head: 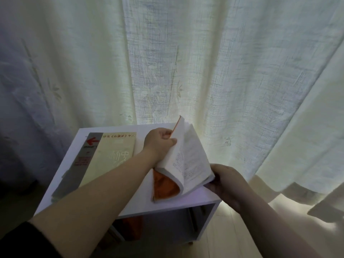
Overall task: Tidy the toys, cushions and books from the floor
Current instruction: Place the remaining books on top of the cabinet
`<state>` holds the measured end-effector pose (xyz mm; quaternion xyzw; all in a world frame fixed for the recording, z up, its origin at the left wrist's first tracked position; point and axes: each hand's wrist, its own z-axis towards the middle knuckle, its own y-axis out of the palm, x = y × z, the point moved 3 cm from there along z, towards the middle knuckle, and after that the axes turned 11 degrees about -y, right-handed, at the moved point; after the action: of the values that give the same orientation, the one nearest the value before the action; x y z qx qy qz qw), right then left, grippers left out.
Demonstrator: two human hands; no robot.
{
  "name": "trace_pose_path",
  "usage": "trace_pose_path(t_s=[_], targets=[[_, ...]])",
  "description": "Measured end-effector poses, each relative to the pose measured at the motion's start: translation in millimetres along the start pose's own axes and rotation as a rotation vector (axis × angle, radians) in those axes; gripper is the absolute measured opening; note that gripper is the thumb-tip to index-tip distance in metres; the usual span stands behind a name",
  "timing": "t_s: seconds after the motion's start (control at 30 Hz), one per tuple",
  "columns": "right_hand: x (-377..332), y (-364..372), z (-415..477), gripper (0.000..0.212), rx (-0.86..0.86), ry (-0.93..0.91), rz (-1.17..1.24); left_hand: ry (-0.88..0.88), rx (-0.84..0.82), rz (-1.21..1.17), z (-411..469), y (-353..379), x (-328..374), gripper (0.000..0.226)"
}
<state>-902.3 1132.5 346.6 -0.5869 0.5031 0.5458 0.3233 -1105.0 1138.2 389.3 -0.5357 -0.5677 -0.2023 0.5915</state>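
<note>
Between both hands (160, 142), open orange book (184, 161).

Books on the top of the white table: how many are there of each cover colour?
Orange book, open, in left hand and right hand: 1
Cream book: 1
Grey book with red arrow: 1
Total: 3
</note>
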Motion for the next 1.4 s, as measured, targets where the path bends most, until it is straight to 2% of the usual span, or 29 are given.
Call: trace_pose_path(t_s=[0.1, 0.17, 0.23, 0.27, 0.4, 0.53, 0.63, 0.77, 0.97, 1.07, 1.2, 1.4], targets=[[6.7, 11.0, 10.8, 0.028, 0.001, 0.032, 0.110, -0.041, -0.065, 0.017, 9.9, 1.5, 4.7, 0.030], [9.7, 17.1, 19.0, 0.029, 0.007, 0.034, 0.136, -0.163, -0.236, -0.086, 10.5, 5.0, 1.9, 0.027], [10.2, 20.1, 22.4, 0.029, 0.014, 0.044, 0.134, -0.256, -0.356, -0.098, 4.7, 8.9, -4.3, 0.038], [11.1, 20.5, 22.1, 0.030, 0.026, 0.053, 0.123, -0.278, -0.359, -0.086, 2.0, 7.7, -10.2, 0.043], [12.5, 5.1, 8.7, 0.020, 0.163, 0.036, 0.004, -0.292, -0.264, -0.150, -12.2, -4.4, -36.0, 0.040], [1.5, -7.1, -25.1, 0.014, 0.224, -0.090, -0.135, -0.244, -0.223, -0.194, -43.9, -18.3, -48.7, 0.027], [-2.5, 1.0, -56.2, 0.015, 0.170, -0.129, -0.158, -0.232, -0.219, -0.232, -77.0, -26.2, -59.3, 0.017], [11.2, 24.9, -98.8, 0.018, 0.093, -0.146, -0.175, -0.218, -0.208, -0.247, -121.9, -45.4, -83.0, 0.016], [63.6, 55.8, -140.8, 0.014, 0.016, -0.126, -0.275, -0.254, -0.155, -0.239, -173.4, -72.4, -137.2, 0.011], [88.4, 70.1, -151.6, 0.014, -0.057, -0.095, -0.341, -0.268, -0.098, -0.136, -184.4, -78.5, -173.2, 0.012], [114.6, 83.3, -147.1, 0.018, -0.137, -0.061, -0.424, -0.276, -0.076, -0.036, -182.1, -69.4, -214.4, 0.025], [142.7, 79.6, -124.5, 0.018, -0.175, -0.087, -0.597, -0.165, -0.027, 0.142, -156.5, -41.0, -242.8, 0.032]])
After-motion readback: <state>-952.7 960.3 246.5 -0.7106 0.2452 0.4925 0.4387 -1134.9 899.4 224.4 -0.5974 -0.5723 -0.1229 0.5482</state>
